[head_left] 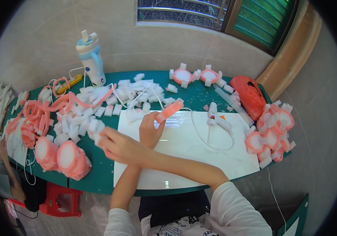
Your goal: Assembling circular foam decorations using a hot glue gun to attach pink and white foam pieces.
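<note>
My left hand pinches a round foam piece with a pink band, seen edge-on above the white board. My right forearm crosses over the left one. At the near edge of a pile of white foam blocks, my right hand has its fingers closed on a white foam block, partly hidden by the fingers. A white hot glue gun stands on the board to the right, its cable looping round.
Pink foam strips and stacked pink-rimmed discs lie left. Finished-looking pieces with blocks heap up right, beside a red plastic bag. A bottle stands at the back. Another person's arm shows far left, near a red stool.
</note>
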A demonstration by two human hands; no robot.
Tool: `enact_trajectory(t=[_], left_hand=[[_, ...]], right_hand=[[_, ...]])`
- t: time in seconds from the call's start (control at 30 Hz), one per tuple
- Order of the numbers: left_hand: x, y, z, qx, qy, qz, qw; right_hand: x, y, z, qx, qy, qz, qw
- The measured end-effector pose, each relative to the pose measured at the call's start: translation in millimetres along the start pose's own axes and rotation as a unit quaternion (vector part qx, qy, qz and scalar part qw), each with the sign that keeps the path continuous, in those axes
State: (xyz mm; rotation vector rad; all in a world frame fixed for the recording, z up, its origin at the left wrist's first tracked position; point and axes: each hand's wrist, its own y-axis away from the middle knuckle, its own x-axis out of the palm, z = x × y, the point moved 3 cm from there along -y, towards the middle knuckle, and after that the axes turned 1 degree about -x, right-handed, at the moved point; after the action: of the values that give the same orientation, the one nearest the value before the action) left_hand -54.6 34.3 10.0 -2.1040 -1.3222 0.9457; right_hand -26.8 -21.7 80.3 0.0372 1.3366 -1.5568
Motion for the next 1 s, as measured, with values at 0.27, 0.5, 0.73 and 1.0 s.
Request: enact_trajectory(t=[0.27, 0.5, 0.73, 1.0], left_hand=[[1.9, 5.1, 0.5, -0.067, 0.029, 0.063, 0.995], [9.7, 11.6, -11.2, 0.011, -0.042, 0.081, 0.996], [9.3, 13.2, -15.4, 0.071, -0.096, 0.09, 0.989], [10.0, 12.2, -17.6, 0.082, -0.097, 0.104, 0.986]], right_hand=[[-139.1, 102.7, -18.2, 0.136, -0.002, -0.262, 0.955], [-168.4, 147.8, -82.4, 0.217, -0.072, -0.425, 0.876], [-153.7, 157.0, -89.0, 0.248, -0.085, -0.385, 0.885], [-146.9, 159.1, -93.1, 0.27, -0.149, -0.366, 0.878]])
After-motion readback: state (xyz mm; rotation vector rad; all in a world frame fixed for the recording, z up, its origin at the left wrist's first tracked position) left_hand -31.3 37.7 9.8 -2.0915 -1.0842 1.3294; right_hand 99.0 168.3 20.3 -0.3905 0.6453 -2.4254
